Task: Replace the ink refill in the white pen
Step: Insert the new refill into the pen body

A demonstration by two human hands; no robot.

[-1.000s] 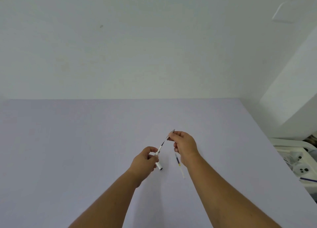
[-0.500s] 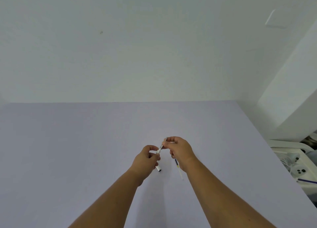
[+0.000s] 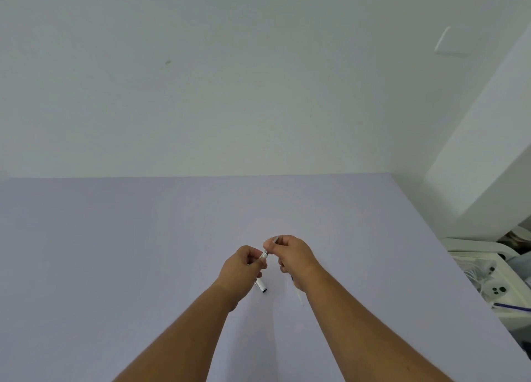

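Observation:
My left hand (image 3: 242, 266) grips the white pen barrel (image 3: 261, 284), whose dark-tipped lower end sticks out below the fist. My right hand (image 3: 291, 253) pinches the thin front piece (image 3: 271, 242) at the barrel's upper end; whether that is the refill's tip or the pen's nose cone I cannot tell. A second thin refill (image 3: 298, 295) lies on the lilac table (image 3: 115, 252), mostly hidden under my right wrist.
The table meets a white wall at the back and ends at the right. Beyond that right edge stands a white bin (image 3: 488, 278) with cables and small white devices, and a purple pen (image 3: 511, 307) lies across it.
The long refill that stuck out of the barrel has slid in; my right hand has come down close to the left. The view has tilted slightly.

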